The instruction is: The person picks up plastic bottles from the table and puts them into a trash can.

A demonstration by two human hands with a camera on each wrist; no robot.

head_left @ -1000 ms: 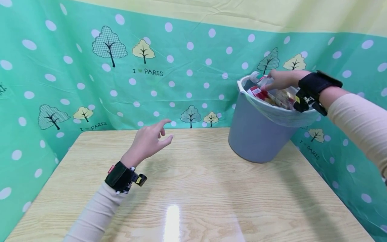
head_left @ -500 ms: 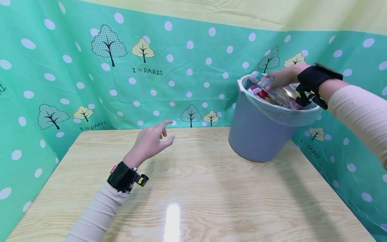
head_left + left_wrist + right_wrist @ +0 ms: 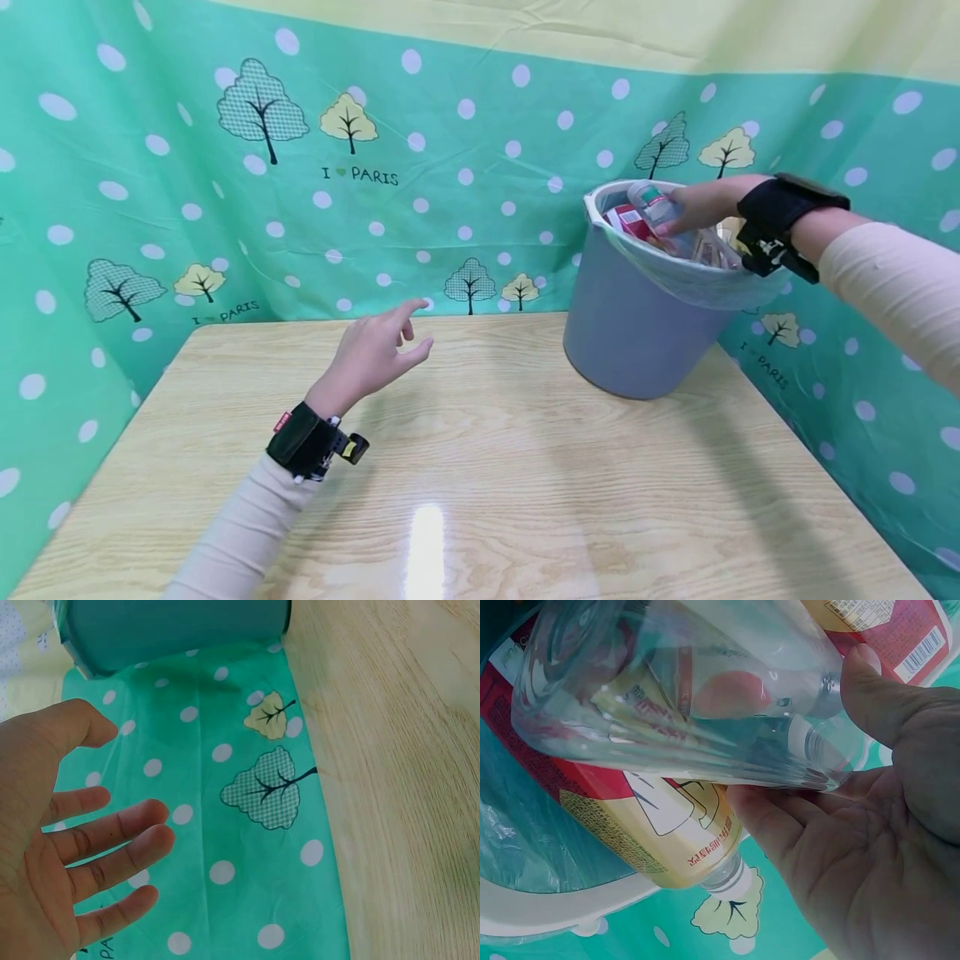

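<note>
My right hand (image 3: 701, 207) reaches over the rim of a blue-grey bin (image 3: 637, 333) at the table's far right. It grips a clear plastic bottle (image 3: 660, 212) that lies on the rubbish inside. In the right wrist view the thumb presses the bottle (image 3: 682, 697) from above, and the fingers of the right hand (image 3: 877, 847) curl under it. Below it lie a red carton (image 3: 592, 787) and a yellow-labelled bottle (image 3: 682, 840). My left hand (image 3: 375, 350) hovers over the table with its fingers spread and holds nothing. The left wrist view shows the left hand (image 3: 67, 840) the same way.
The wooden table (image 3: 480, 467) is walled at the back and both sides by a green polka-dot cloth (image 3: 337, 208). The bin has a clear plastic liner (image 3: 697, 283) folded over its rim and stands against the right-hand cloth.
My right hand and the clear bottle have shifted slightly over the bin and sit a little lower. The left hand has stayed in place.
</note>
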